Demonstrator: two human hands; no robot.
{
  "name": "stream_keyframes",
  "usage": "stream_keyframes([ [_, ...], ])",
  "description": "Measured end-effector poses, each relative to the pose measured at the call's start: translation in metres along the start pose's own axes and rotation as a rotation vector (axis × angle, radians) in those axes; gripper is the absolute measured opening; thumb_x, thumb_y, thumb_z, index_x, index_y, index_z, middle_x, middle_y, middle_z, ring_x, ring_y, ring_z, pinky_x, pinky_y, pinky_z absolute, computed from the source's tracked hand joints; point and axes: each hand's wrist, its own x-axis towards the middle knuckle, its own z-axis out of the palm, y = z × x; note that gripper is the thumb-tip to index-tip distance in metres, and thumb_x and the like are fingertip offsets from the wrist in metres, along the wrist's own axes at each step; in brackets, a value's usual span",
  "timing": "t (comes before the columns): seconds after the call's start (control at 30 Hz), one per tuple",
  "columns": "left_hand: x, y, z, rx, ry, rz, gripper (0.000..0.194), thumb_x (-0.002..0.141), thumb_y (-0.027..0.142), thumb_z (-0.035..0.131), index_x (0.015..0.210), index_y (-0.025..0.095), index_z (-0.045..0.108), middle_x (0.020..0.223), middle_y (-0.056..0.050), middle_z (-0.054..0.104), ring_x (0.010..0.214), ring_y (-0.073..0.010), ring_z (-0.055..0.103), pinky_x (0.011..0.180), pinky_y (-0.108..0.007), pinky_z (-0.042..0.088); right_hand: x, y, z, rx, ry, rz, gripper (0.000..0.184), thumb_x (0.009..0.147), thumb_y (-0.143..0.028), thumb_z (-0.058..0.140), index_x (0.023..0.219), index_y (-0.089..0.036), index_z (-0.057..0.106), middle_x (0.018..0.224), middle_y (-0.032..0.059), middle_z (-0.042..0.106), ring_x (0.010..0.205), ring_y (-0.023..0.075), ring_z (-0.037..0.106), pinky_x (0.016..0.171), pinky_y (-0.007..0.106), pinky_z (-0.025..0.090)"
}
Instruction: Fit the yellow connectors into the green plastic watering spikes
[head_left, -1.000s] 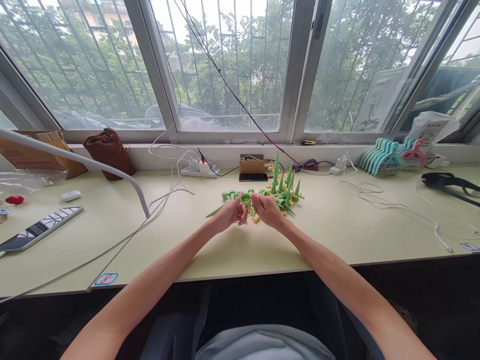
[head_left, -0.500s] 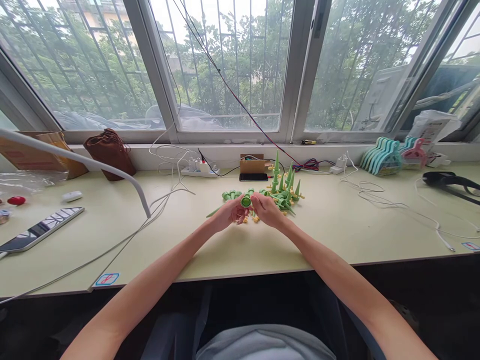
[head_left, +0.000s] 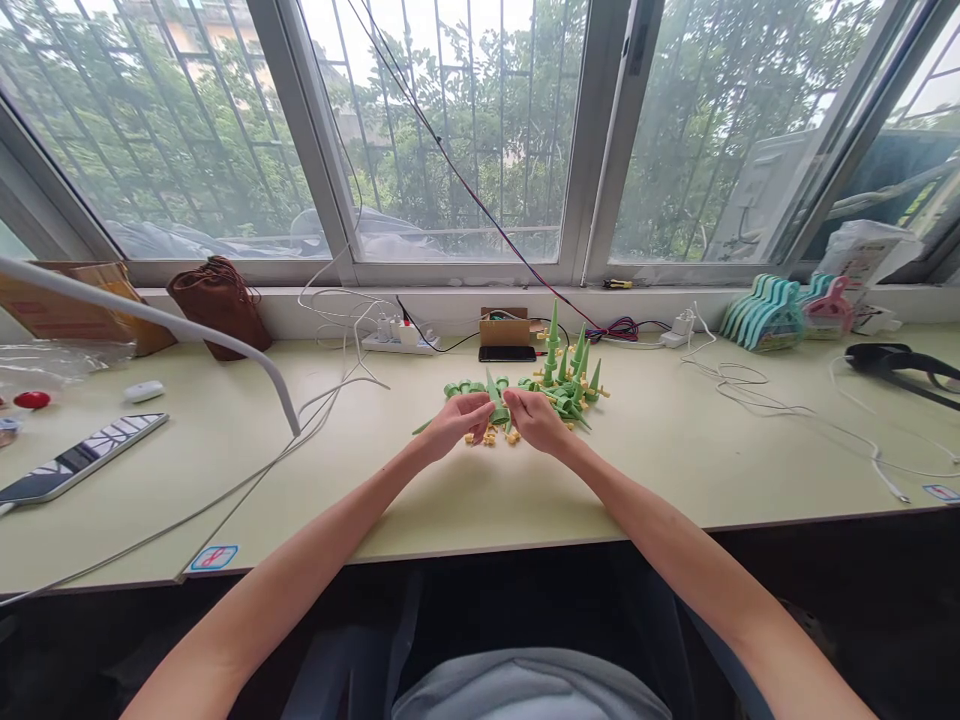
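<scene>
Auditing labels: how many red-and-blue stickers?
2: left sticker, left of the left forearm; right sticker, right of the right forearm; both near the front edge of the desk. Forearms may hide others.

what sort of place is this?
Looks like an indoor workspace, maybe an office or small workshop: a long pale table runs beneath the windows, a power strip with plugs sits at the back, and green spikes are grouped near the hands.

A green spike (head_left: 496, 398) is partly covered by the right hand (head_left: 534, 418); the leftmost box (head_left: 64, 305), at the worktop's (head_left: 675, 440) far edge, is cropped.
</scene>
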Motion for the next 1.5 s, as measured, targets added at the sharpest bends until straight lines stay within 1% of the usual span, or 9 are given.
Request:
stream_keyframes([
  [0.13, -0.001, 0.002, 0.003, 0.072, 0.015, 0.049, 0.039, 0.085, 0.055, 0.068, 0.083, 0.016, 0.061, 0.054, 0.004, 0.051, 0.047, -0.0089, 0.048, 0.051, -0.024, 0.039, 0.000, -0.001, -0.001, 0.013, 0.011, 0.018, 0.059, 0.098, -0.068, 0.029, 0.064, -0.021, 0.039, 0.054, -0.0020, 0.043, 0.051, 0.0116, 0.039, 0.054, 0.027, 0.030],
  [0.3, -0.001, 0.002, 0.006, 0.095, 0.028, 0.117, 0.039, 0.084, 0.053, 0.069, 0.090, 0.015, 0.064, 0.078, -0.001, 0.061, 0.049, -0.0069, 0.048, 0.048, -0.024, 0.040, 0.000, -0.003, -0.001, -0.006, 0.029, 0.044, 0.062, 0.098, -0.068, 0.028, 0.059, -0.021, 0.038, 0.051, -0.0015, 0.042, 0.050, 0.0118, 0.038, 0.053, 0.028, 0.028],
  [0.5, 0.001, -0.007, 0.007, 0.217, 0.050, 0.165, 0.036, 0.086, 0.051, 0.069, 0.092, 0.016, 0.065, 0.071, 0.000, 0.053, 0.049, -0.0069, 0.043, 0.045, -0.023, 0.038, 0.002, -0.007, -0.001, -0.074, 0.040, 0.045, 0.059, 0.101, -0.055, 0.033, 0.053, -0.022, 0.033, 0.047, -0.0020, 0.036, 0.048, 0.0115, 0.035, 0.055, 0.029, 0.029],
  [0.67, 0.001, -0.008, 0.008, 0.414, 0.126, 0.330, 0.029, 0.086, 0.046, 0.070, 0.093, 0.018, 0.068, 0.099, -0.006, 0.056, 0.063, -0.0084, 0.053, 0.054, -0.023, 0.048, 0.002, -0.006, -0.001, -0.116, 0.050, 0.036, 0.053, 0.100, -0.045, 0.034, 0.053, -0.023, 0.027, 0.048, -0.0020, 0.033, 0.048, 0.0117, 0.030, 0.054, 0.030, 0.026],
  [0.83, 0.001, -0.009, 0.008, 0.536, 0.111, 0.428, 0.022, 0.093, 0.040, 0.062, 0.100, 0.020, 0.067, 0.105, -0.007, 0.054, 0.067, -0.0087, 0.054, 0.056, -0.023, 0.052, 0.002, -0.003, 0.000, -0.114, 0.057, 0.033, 0.053, 0.101, -0.048, 0.032, 0.055, -0.022, 0.027, 0.049, -0.0023, 0.034, 0.049, 0.0107, 0.029, 0.053, 0.029, 0.024],
  [1.1, 0.007, -0.015, 0.013, 0.459, 0.216, 0.370, 0.022, 0.092, 0.040, 0.062, 0.098, 0.019, 0.065, 0.106, -0.007, 0.054, 0.071, -0.0110, 0.058, 0.056, -0.024, 0.054, 0.001, -0.005, 0.002, -0.096, 0.071, -0.002, 0.059, 0.100, -0.063, 0.028, 0.060, -0.020, 0.039, 0.055, 0.0001, 0.046, 0.053, 0.0117, 0.038, 0.055, 0.028, 0.026],
  [1.3, 0.008, -0.013, 0.013, 0.413, 0.261, 0.333, 0.025, 0.090, 0.042, 0.063, 0.095, 0.018, 0.065, 0.105, -0.006, 0.054, 0.065, -0.0080, 0.055, 0.051, -0.021, 0.049, 0.000, -0.006, 0.003, -0.099, 0.075, -0.016, 0.057, 0.101, -0.062, 0.026, 0.065, -0.020, 0.042, 0.059, -0.0001, 0.047, 0.056, 0.0124, 0.039, 0.057, 0.028, 0.028],
  [1.4, 0.009, -0.012, 0.014, 0.304, 0.280, 0.273, 0.032, 0.086, 0.045, 0.069, 0.101, 0.018, 0.061, 0.106, -0.006, 0.056, 0.057, -0.0051, 0.052, 0.046, -0.019, 0.045, 0.000, -0.008, 0.002, -0.112, 0.088, -0.003, 0.053, 0.101, -0.059, 0.027, 0.067, -0.021, 0.041, 0.059, -0.0006, 0.046, 0.056, 0.0128, 0.039, 0.057, 0.027, 0.029],
  [1.5, 0.009, -0.012, 0.013, 0.167, 0.296, 0.167, 0.049, 0.078, 0.048, 0.077, 0.112, 0.020, 0.054, 0.102, -0.004, 0.059, 0.052, -0.0055, 0.054, 0.041, -0.019, 0.043, 0.001, -0.010, 0.001, -0.115, 0.104, 0.014, 0.050, 0.102, -0.056, 0.028, 0.067, -0.022, 0.040, 0.058, -0.0014, 0.044, 0.054, 0.0129, 0.038, 0.056, 0.027, 0.029],
])
